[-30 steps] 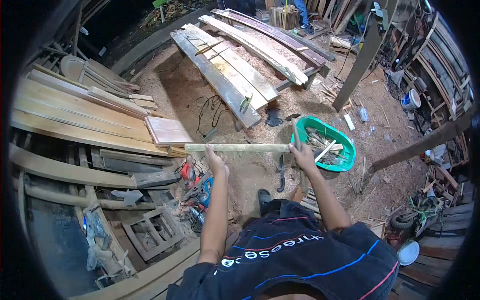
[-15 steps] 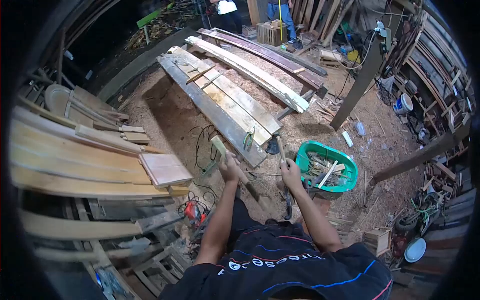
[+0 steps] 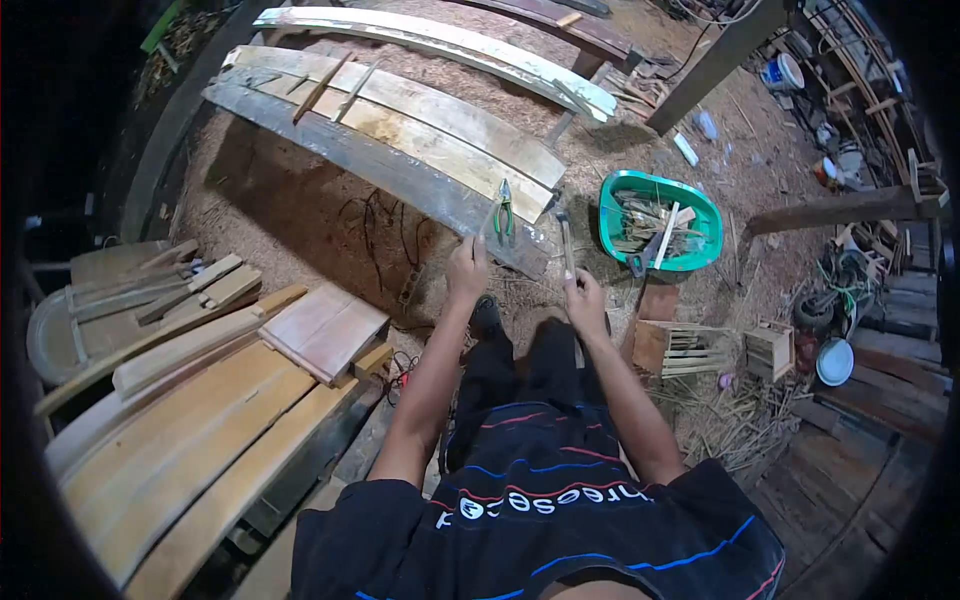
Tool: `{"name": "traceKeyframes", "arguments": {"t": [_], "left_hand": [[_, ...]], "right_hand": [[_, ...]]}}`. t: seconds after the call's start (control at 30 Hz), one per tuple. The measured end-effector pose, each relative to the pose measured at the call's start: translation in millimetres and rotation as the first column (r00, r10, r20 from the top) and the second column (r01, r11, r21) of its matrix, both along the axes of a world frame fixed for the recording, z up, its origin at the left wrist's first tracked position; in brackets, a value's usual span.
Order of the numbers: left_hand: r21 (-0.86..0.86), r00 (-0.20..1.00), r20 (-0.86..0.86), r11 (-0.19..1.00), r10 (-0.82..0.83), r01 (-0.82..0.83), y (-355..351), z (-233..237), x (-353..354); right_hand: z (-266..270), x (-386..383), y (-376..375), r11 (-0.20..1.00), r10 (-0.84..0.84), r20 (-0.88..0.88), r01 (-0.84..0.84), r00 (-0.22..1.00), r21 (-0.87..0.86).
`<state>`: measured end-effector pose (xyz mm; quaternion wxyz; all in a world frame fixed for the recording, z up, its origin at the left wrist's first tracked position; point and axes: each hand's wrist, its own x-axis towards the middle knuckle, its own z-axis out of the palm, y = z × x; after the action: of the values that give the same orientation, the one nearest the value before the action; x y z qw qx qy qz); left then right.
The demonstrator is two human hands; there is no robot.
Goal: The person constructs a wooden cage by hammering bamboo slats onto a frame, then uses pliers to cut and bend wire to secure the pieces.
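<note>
So the left hand (image 3: 467,270) is closing its fingers around a thin wooden strip (image 3: 488,221), which is poking up out of the fist and looking almost edge-on from the head camera, so I can't tell its full length. The right hand (image 3: 585,299) is gripping the handle of what's looking like a hammer (image 3: 568,243), with the head end pointing up and away from the person. The two hands are staying apart, side by side out in front of the body. Just past the left one, green-handled pliers (image 3: 505,210) are lying near the end of a grey plank (image 3: 370,172), and pale boards (image 3: 440,112) are running alongside it, with a couple of short sticks (image 3: 352,92) lying across. Over beyond the right hand, a green tub (image 3: 662,181) is sitting on the sawdusty floor (image 3: 270,215), holding a heap of wood scraps (image 3: 645,215) plus a saw (image 3: 638,263) that's leaning by the near rim. On the person's left, a pinkish panel (image 3: 325,330) is resting at the end of some long yellowish boards (image 3: 190,455).
</note>
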<state>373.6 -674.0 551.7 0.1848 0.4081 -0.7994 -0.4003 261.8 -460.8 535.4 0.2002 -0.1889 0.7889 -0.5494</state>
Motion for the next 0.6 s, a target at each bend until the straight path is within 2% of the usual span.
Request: {"name": "traceKeyframes", "arguments": {"t": [0.03,0.13,0.2,0.3,0.47,0.6], "left_hand": [[-0.034,0.999,0.007,0.998,-0.046,0.047,-9,-9,-7],[-0.154,0.986,0.049,0.974,-0.158,0.164,-25,-49,-23],[-0.281,0.978,0.081,0.937,-0.194,0.209,-33,-76,-43],[-0.248,0.953,0.214,0.931,-0.216,0.267,-47,-114,-74],[-0.414,0.941,0.267,0.857,-0.206,0.306,-88,-204,-122],[-0.440,0.913,0.345,0.822,-0.216,0.361,-108,-231,-162]], "right_hand": [[-24,2,1,0.999,-0.025,0.017,0.024,1.000,0.022],[-49,-1,-9,0.990,-0.081,0.071,0.072,0.994,0.119],[-42,-11,-25,0.978,-0.121,0.089,0.104,0.989,0.182],[-52,-30,-51,0.985,-0.110,0.096,0.096,0.989,0.144],[-123,-59,-82,0.978,-0.159,0.103,0.142,0.982,0.151],[-182,-81,-102,0.980,-0.179,0.038,0.174,0.983,0.094]]}}
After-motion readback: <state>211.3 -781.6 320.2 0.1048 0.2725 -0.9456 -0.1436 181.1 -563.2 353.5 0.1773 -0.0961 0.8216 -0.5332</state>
